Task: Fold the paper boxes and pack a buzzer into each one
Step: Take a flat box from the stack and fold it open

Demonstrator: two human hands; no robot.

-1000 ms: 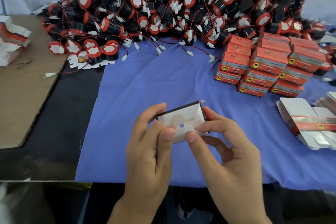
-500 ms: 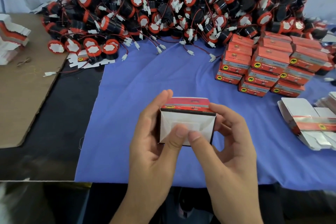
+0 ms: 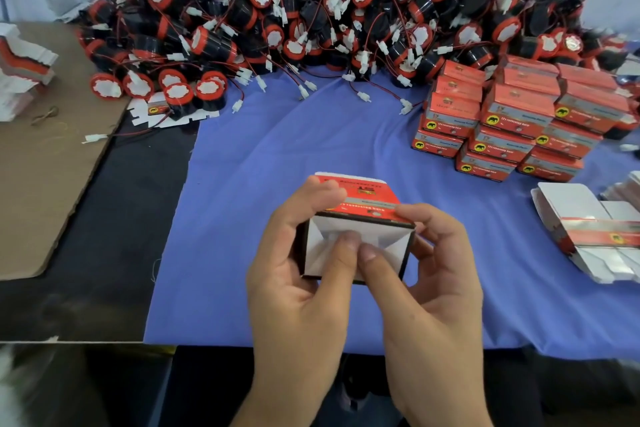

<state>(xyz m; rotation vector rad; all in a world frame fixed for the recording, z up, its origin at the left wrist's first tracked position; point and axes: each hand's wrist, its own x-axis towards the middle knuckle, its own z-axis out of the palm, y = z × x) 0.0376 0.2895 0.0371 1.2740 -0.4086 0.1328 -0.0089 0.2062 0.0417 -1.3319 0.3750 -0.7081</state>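
Note:
I hold a small red and white paper box (image 3: pixel 363 199) above the blue cloth (image 3: pixel 277 163), its white flapped end facing me. My left hand (image 3: pixel 298 274) grips its left side, fingers over the red top. My right hand (image 3: pixel 429 281) grips the right side. Both thumbs press the white end flaps inward. A big heap of black and red buzzers (image 3: pixel 311 10) with red wires and white plugs fills the back of the table. Whether a buzzer is inside the held box is hidden.
Stacked closed red boxes (image 3: pixel 512 125) stand at the right back. Flat unfolded box blanks (image 3: pixel 588 229) lie at the right edge, and another stack of blanks (image 3: pixel 24 69) sits on brown cardboard (image 3: pixel 45 184) at the left. A black surface (image 3: pixel 114 236) borders the cloth.
The box has been turned so its red top shows and its white end faces me. Both thumbs have pushed the end flaps from open to folded in.

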